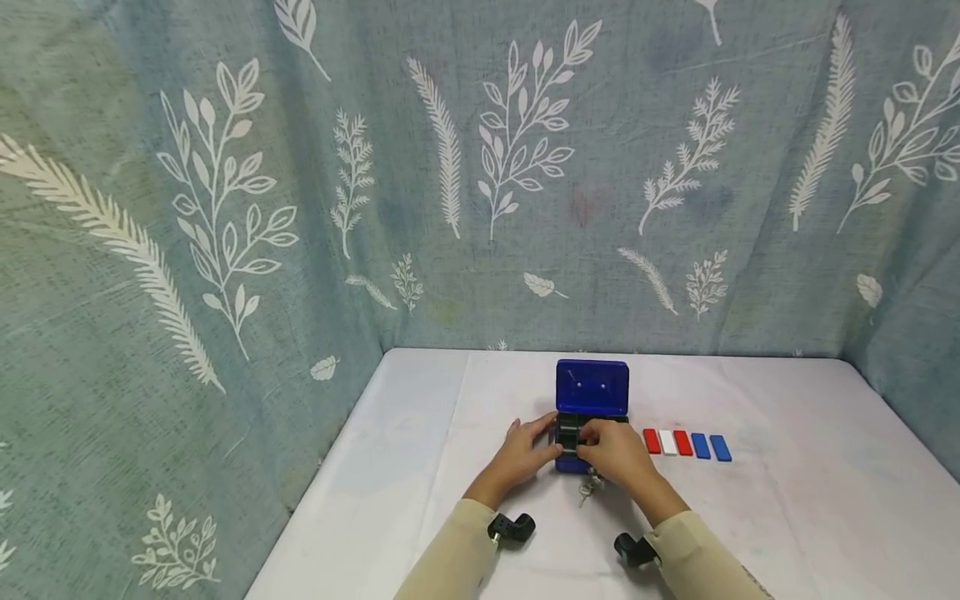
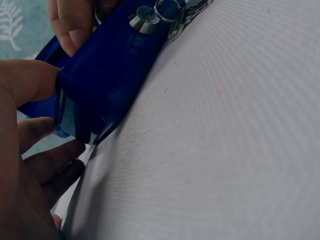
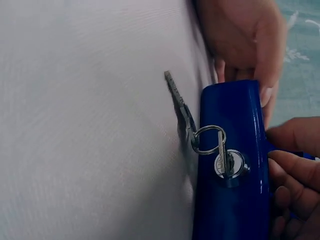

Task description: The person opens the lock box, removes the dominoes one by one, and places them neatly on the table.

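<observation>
A small blue cash box (image 1: 573, 466) stands on the table with its lid (image 1: 592, 387) raised. A black tray (image 1: 567, 427) with compartments lies inside. My left hand (image 1: 521, 454) holds the box's left side, thumb at the front corner and fingers along the side wall. My right hand (image 1: 617, 450) reaches over the right part of the tray with bent fingers. In the right wrist view its thumb and forefinger come close together at the rim; whatever lies between them is hidden. One key sits in the front lock (image 3: 230, 164), and another key (image 3: 175, 92) hangs from the ring.
Right of the box lies a row of small flat blocks: red (image 1: 652, 441), white (image 1: 667, 442), red (image 1: 682, 442) and blue (image 1: 701, 446). White cloth covers the table (image 1: 810, 500). A leaf-patterned curtain (image 1: 525, 275) encloses the back and sides.
</observation>
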`<state>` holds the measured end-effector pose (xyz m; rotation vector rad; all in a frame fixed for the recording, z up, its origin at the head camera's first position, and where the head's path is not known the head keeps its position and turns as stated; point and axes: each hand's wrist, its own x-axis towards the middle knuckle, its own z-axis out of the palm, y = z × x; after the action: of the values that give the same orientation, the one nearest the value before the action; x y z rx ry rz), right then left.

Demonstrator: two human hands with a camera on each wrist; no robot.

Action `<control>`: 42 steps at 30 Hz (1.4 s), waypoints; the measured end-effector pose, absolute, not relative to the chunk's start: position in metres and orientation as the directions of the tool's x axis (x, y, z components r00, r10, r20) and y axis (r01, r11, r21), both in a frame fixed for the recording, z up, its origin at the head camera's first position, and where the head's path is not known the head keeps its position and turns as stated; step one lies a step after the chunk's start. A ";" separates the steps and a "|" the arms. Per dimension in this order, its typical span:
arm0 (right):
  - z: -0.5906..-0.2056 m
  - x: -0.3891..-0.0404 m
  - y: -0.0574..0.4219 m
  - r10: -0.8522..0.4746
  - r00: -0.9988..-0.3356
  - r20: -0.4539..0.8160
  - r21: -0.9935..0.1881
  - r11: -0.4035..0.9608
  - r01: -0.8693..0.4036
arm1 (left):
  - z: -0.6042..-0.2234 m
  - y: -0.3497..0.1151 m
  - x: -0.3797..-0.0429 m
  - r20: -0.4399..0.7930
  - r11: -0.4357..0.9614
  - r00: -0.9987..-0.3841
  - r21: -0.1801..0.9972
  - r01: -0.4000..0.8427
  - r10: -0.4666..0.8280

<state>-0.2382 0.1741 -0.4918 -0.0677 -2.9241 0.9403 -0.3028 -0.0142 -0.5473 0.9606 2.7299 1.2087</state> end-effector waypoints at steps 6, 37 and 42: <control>-0.491 -0.239 0.176 0.047 -0.998 0.039 -0.594 0.804 0.014 | -0.547 -0.014 -0.300 0.229 0.515 -0.819 0.680 0.522 0.527; -0.481 -0.240 0.182 -0.012 -1.000 0.006 -0.572 0.820 -0.014 | -0.551 -0.014 -0.297 0.230 0.529 -0.815 0.662 0.532 0.532; -0.479 -0.240 0.186 -0.030 -0.999 0.011 -0.579 0.814 -0.031 | -0.546 -0.014 -0.299 0.245 0.516 -0.809 0.663 0.542 0.535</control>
<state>-0.2396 0.1858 -0.4787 0.0505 -2.9911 0.9553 -0.2987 -0.0143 -0.5457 0.9742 2.7439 1.2049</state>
